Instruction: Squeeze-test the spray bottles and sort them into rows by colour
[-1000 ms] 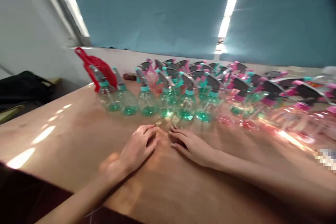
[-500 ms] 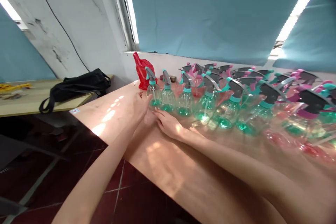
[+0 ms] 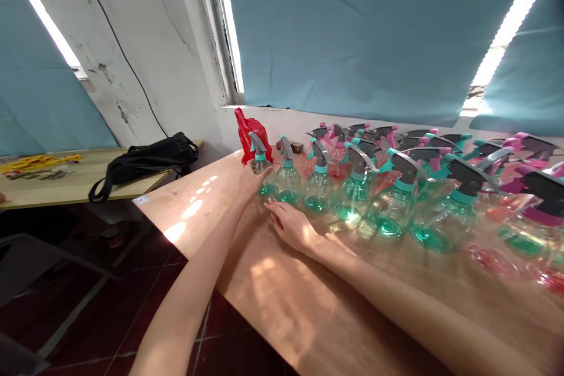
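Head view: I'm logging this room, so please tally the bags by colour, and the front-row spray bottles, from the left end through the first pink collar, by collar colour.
Teal-collared spray bottles: 6
Pink-collared spray bottle: 1
Red bag: 1
Black bag: 1
Total: 9

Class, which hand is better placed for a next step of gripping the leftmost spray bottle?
Likely the left hand: its thumb crosses in front of that spray bottle, while the right hand sits farther away, low at the table.
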Action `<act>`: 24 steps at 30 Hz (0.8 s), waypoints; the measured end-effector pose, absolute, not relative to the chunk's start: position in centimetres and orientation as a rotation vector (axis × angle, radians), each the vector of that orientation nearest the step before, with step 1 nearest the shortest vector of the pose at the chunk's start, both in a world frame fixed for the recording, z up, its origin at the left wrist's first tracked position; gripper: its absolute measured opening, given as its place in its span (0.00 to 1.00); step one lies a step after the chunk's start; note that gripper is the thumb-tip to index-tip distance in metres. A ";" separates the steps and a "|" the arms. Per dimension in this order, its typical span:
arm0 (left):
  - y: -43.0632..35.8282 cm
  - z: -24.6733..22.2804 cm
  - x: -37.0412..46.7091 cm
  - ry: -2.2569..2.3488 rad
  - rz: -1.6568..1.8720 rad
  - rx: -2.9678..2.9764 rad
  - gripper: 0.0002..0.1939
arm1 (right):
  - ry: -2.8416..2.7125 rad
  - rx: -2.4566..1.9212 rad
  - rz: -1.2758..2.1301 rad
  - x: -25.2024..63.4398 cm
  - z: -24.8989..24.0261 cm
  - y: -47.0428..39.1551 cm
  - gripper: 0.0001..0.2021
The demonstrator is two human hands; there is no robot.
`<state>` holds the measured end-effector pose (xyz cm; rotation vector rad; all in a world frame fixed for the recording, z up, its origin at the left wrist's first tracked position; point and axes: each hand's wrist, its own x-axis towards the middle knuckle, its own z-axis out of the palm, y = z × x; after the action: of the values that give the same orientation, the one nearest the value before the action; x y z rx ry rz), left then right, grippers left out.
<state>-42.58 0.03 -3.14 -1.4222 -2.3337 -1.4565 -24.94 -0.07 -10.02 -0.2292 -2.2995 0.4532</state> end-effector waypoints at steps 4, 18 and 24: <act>-3.0 -2.8 -41.9 -2.316 -1.471 -1.430 0.16 | -2.277 -0.214 0.517 -24.2 -9.5 -0.5 0.19; -14.3 -4.3 -23.8 -2.221 -1.534 -1.970 0.26 | -2.176 -0.456 0.884 -8.7 -3.2 -3.9 0.34; -12.8 -4.9 -14.2 -1.917 -1.395 -2.522 0.34 | -2.024 -0.748 0.814 -0.4 -0.1 -6.5 0.19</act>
<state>-14.23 -12.78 -4.87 -2.5216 -1.9175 -1.3953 -0.35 -6.49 -0.12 -0.7478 -2.0240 0.8143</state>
